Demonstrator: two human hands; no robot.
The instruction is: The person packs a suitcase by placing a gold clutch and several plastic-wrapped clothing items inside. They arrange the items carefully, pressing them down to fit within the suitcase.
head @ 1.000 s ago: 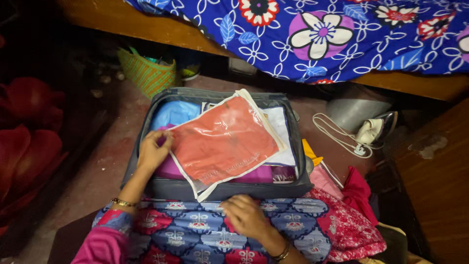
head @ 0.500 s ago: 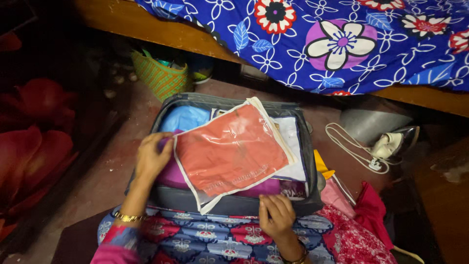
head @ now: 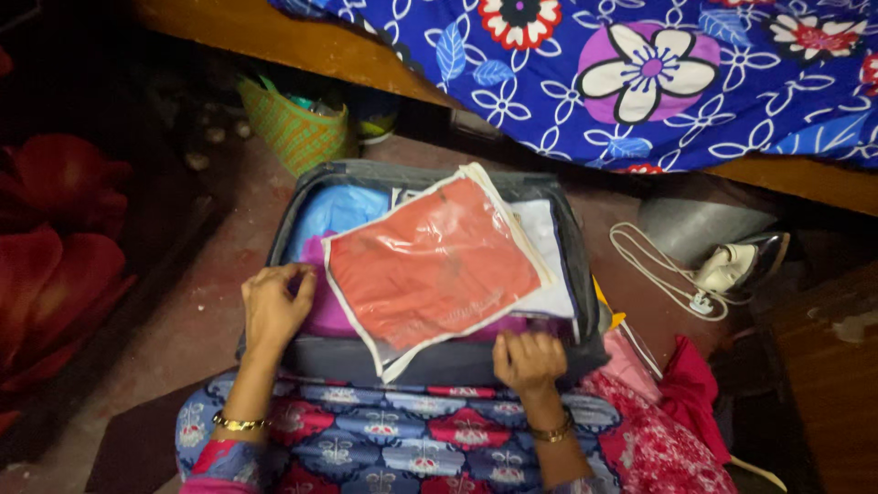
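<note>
Our right hand [head: 529, 359] has moved up to the suitcase [head: 439, 359] rim, fingers flat on it — left hand [head: 273, 306] still loosely curled at the orange packet's [head: 430, 265] edge, gripping nothing firmly.

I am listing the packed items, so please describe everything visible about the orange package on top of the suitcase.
The orange package is a flat, clear, glossy plastic pouch with white edging, holding folded orange cloth. It lies tilted on the clothes in the open grey suitcase, its near corner overhanging the front wall. The right hand rests just beside that edge; the left hand is near its left side.
</note>
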